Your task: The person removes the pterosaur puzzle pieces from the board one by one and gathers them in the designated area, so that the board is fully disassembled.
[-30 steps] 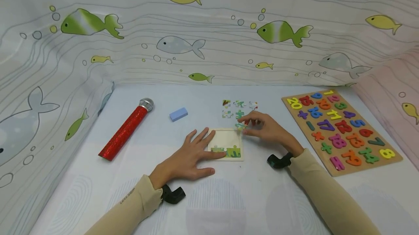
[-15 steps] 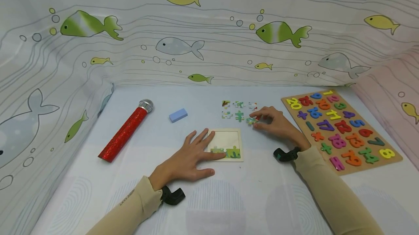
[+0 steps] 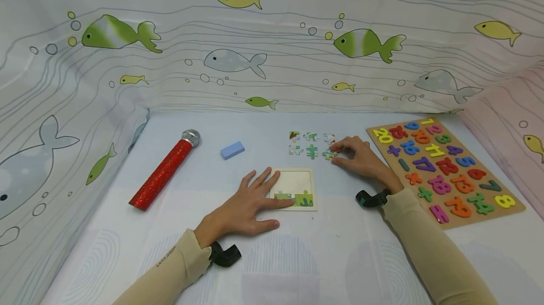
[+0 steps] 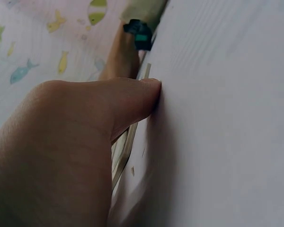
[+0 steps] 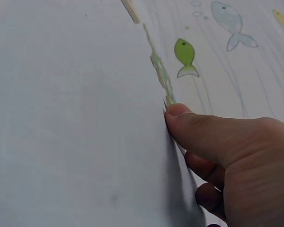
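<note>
My left hand (image 3: pixel 242 208) lies with spread fingers over the left side of a small square wooden puzzle tray (image 3: pixel 315 187). A finger rests on the green puzzle pieces (image 3: pixel 304 198) along the tray's bottom row. In the left wrist view the thumb (image 4: pixel 132 101) is straight, beside the tray's edge. Behind the tray, my right hand (image 3: pixel 359 156) pinches a puzzle piece (image 3: pixel 327 155) by its right side, low at the table, thumb and fingertips partly covering it. Several loose pieces (image 3: pixel 312 151) lie in two rows to its left and behind it.
A wooden number board (image 3: pixel 425 173) with coloured numerals lies at the right, near the right forearm. A blue block (image 3: pixel 232 150) and a red glitter microphone (image 3: pixel 163 173) lie to the left. Fish-printed cloth (image 3: pixel 297 78) rises behind the table.
My right hand has carried the puzzle piece from just behind the tray to the right, beside the end of the front row of loose pieces. The left hand stays in place.
</note>
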Motion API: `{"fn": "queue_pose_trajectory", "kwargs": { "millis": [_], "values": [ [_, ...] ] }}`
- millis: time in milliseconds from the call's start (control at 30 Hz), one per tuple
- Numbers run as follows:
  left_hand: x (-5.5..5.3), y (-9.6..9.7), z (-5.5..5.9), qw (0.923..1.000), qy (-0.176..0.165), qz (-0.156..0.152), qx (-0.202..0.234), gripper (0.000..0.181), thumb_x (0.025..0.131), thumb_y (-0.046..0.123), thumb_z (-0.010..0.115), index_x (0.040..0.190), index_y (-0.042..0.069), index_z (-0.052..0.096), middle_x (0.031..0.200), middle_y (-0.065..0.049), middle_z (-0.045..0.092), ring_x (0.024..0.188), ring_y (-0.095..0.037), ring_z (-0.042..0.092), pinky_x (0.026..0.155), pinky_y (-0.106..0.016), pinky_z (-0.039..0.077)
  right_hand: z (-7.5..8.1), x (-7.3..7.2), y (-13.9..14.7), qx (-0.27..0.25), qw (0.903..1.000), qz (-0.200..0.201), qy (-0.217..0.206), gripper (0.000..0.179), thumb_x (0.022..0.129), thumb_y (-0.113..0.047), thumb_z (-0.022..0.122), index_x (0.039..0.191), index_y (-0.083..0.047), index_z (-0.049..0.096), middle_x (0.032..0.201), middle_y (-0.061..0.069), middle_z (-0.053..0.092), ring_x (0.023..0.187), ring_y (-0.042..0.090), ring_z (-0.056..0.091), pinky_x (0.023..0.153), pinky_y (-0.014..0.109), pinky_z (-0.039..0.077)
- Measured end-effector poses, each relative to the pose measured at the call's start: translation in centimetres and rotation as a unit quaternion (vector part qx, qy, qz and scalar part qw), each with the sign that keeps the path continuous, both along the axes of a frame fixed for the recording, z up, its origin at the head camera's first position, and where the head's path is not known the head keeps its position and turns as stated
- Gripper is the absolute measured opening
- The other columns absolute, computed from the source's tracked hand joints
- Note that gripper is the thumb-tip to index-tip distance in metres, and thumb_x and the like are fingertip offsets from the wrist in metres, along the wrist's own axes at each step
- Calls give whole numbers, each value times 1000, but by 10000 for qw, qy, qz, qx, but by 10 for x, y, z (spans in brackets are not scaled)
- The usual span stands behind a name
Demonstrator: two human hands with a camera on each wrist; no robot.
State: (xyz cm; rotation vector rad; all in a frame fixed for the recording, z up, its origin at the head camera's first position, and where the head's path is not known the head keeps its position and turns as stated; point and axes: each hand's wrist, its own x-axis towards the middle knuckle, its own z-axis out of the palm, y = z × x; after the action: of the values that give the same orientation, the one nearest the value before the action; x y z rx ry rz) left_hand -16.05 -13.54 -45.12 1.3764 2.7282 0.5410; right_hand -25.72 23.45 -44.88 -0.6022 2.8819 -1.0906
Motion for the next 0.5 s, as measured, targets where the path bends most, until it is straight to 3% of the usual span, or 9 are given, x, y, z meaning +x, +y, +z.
{"fn": "queue_pose_trajectory", "kwargs": {
  "millis": [500],
  "values": [
    [0,0,0,10000,30,-35,74,52,96,55,55,148,46,50,170,-16,20,160,-38,10,121,-67,9,1,-8,1,158,9998,59,131,32,87,-20,81,118,-11,76,110,11,64,102,24,42,84,43,18]
  ]
}}
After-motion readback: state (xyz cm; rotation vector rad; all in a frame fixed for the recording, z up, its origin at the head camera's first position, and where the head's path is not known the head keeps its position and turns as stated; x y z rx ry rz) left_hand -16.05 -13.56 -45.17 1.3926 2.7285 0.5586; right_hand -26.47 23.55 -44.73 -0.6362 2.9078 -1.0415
